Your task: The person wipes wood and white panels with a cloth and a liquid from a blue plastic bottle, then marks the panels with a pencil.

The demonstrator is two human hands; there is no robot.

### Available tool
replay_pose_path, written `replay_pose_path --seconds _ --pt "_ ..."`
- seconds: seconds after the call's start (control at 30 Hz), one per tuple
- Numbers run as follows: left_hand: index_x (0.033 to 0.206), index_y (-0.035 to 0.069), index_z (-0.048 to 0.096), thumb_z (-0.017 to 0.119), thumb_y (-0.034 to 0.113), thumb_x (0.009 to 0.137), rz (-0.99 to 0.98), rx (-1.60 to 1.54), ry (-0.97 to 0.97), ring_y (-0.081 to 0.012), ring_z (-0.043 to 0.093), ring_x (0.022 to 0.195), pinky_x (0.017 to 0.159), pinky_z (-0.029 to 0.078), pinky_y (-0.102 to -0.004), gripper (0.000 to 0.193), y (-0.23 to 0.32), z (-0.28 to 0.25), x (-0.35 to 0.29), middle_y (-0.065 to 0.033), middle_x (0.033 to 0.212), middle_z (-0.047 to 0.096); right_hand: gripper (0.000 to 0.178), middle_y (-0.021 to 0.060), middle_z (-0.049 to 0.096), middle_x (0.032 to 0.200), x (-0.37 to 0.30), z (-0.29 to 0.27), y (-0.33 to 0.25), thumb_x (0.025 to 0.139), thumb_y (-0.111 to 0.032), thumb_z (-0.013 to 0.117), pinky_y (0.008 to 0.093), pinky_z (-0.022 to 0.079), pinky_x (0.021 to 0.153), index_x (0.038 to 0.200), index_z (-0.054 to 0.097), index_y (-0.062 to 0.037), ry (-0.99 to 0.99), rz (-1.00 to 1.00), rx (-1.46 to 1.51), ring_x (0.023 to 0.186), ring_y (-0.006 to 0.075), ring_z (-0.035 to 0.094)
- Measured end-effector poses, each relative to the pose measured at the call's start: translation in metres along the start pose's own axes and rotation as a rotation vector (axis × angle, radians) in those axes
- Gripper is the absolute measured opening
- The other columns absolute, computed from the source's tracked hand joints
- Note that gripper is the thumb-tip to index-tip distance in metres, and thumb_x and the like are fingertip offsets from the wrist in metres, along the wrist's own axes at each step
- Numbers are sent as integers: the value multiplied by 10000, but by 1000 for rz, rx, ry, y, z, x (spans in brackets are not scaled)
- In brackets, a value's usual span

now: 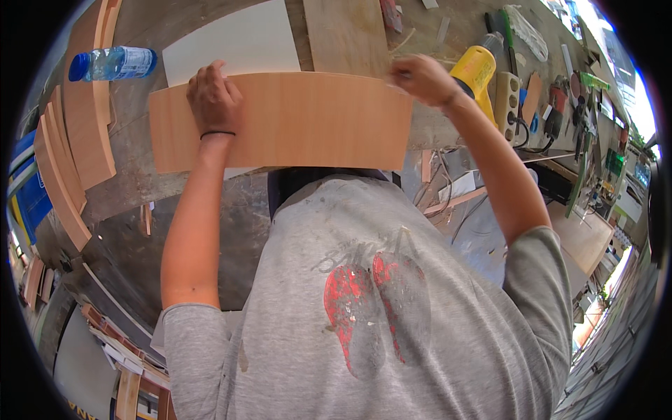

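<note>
A board [318,120], upper centre, is touched by the left hand [214,101]; the right hand [425,79] is curled nearby; neither grip can be discerned.

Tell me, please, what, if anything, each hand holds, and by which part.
The left hand rests on the wooden board, left of middle; whether the blurred right hand holds anything cannot be told.
</note>
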State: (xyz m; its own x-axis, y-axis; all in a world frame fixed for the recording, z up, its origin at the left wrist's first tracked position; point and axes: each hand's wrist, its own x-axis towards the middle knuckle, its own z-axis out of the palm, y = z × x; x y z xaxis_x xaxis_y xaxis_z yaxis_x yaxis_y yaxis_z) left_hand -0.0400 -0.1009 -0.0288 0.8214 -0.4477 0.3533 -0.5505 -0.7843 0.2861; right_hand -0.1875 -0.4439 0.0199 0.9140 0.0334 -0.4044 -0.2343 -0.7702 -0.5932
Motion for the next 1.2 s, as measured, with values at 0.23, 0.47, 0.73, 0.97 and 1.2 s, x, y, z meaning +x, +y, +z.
replay_pose_path --seconds 0.23,0.47,0.73,0.97,1.2 --pt "1085 100 555 501 70 831 11 -36 19 -314 547 996 907 395 -435 261 -4 0 1 -103 996 602 185 117 671 817 -5 -5 4 790 -253 600 415 504 711 832 687 -96 60 -36 -73 787 343 627" --pt "1090 96 556 505 68 834 -5 -21 5 -313 543 1018 913 395 -438 263 0 -1 1 -107 1017 603 188 128 661 837 28 20 -23 794 -247 597 416 494 746 833 686 -86 134 -195 -61 835 340 619" --pt "1101 98 552 515 83 828 5 -15 11 -312 540 1032 924 391 -436 276 -3 0 0 -107 1033 603 196 136 665 828 1 -8 2 781 -237 586 423 504 735 844 682 -79 -28 -47 -105 816 334 629" --pt "1097 101 552 511 76 823 1 -43 28 -313 540 1023 922 390 -436 278 -6 -1 1 -104 1010 599 175 153 643 773 52 28 -46 795 -216 606 412 497 663 849 662 -60 116 -172 -127 715 348 617" --pt "1099 102 545 501 78 831 0 -10 18 -315 542 1017 901 404 -439 272 -1 2 1 -110 1012 601 167 158 642 800 25 15 -27 787 -217 609 416 490 684 831 652 -62 52 -100 -109 760 360 606"
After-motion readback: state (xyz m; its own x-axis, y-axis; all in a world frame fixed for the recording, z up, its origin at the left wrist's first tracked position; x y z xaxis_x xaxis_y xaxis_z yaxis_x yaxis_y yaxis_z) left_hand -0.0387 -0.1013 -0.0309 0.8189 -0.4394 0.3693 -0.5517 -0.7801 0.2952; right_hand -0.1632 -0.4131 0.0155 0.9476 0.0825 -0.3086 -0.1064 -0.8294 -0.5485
